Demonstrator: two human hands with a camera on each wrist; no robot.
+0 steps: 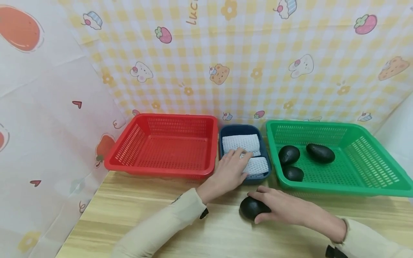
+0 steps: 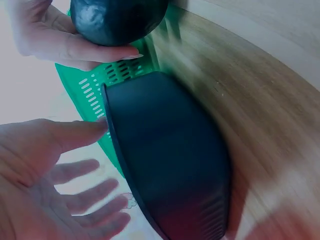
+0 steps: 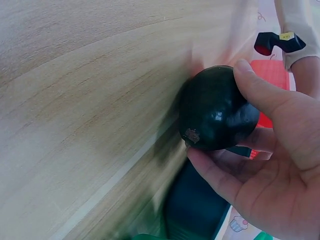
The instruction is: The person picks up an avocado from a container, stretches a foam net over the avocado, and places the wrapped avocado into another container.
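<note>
My right hand (image 1: pixel 280 206) grips a dark avocado (image 1: pixel 253 208) close over the table's front part, thumb on one side and fingers on the other. In the right wrist view, the avocado (image 3: pixel 218 107) shows a small rough brown patch. Over a small dark blue basket (image 1: pixel 243 128) reaches my left hand (image 1: pixel 229 168), palm down. Beneath its fingertips lie white foam net sleeves (image 1: pixel 242 142). From the left wrist, the fingers (image 2: pixel 85 202) look spread and loosely bent, with the thumb beside the rim of the basket (image 2: pixel 167 145); nothing shows between them.
On the left stands a red basket (image 1: pixel 161 172) with nothing in it. A green basket (image 1: pixel 342 188) to the right holds several dark avocados (image 1: pixel 320 153). All stand on a wooden table (image 1: pixel 200 229) against a patterned cloth (image 1: pixel 193 53) behind.
</note>
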